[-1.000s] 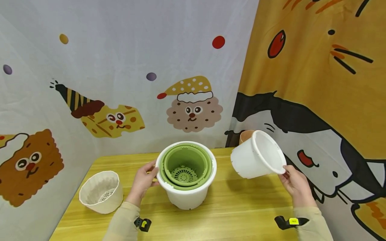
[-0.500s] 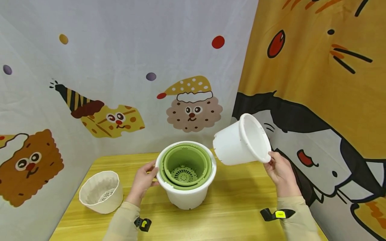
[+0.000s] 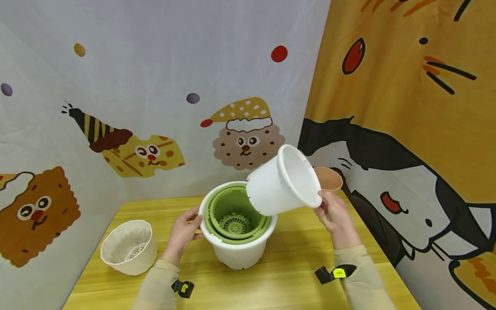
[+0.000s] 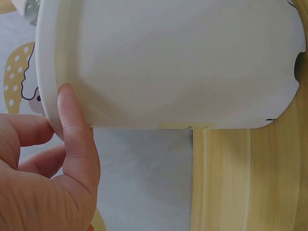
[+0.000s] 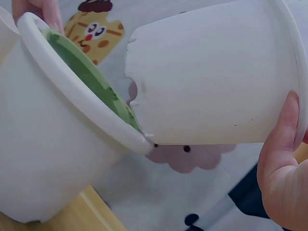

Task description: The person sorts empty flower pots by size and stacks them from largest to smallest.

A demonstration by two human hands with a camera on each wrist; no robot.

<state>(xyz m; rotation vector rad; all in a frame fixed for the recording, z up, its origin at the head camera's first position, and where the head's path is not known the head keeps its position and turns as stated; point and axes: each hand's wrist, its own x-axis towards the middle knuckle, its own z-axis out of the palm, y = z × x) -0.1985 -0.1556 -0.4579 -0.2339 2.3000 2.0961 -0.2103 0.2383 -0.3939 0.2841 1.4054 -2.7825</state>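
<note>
A large white flower pot (image 3: 240, 257) stands upright on the table, with two green pots (image 3: 224, 204) nested inside it. My left hand (image 3: 183, 232) grips its rim at the left side; in the left wrist view the fingers (image 4: 72, 115) lie against the rim and outer wall. My right hand (image 3: 336, 215) pinches the rim of a second white pot (image 3: 271, 185), held in the air and tipped on its side, mouth facing right. Its notched base overlaps the right rim of the nested pots in the head view, and lies right at that rim in the right wrist view.
A cream pot (image 3: 129, 247) with a mesh bottom stands on the left of the wooden table (image 3: 286, 275). Behind the raised white pot shows a terracotta-coloured pot (image 3: 329, 178) at the back right. Printed curtains (image 3: 162, 64) close off the back and right sides.
My right hand has carried the tilted white pot leftward, first rising, until its base overlaps the nested pots. The left hand keeps its grip on the standing pot's rim.
</note>
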